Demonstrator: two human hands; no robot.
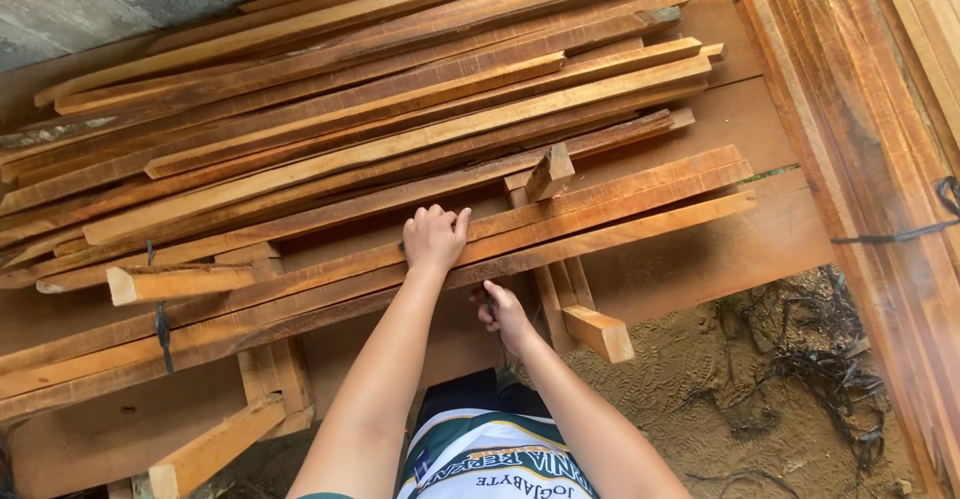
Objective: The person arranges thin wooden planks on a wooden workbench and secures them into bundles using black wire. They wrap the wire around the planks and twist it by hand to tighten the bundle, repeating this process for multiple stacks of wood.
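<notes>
Outdoor lumber pile over sandy ground (700, 359), stacked slats filling the frame. My left hand (434, 239) lies knuckles up, fingers curled over the front slat (600, 221) at frame centre; its long axis runs lower left to upper right. My right hand (505, 317) sits under the slat's near edge, pinching something dark I can't identify.

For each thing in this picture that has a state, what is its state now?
Left hand: closed over the edge of a long wood strip.
Right hand: under the strips, grip unclear.
Loose strip pile: lying flat, unbound.
Plank bundle: tied with a black strap.
Short block: tilted on the pile.
</notes>
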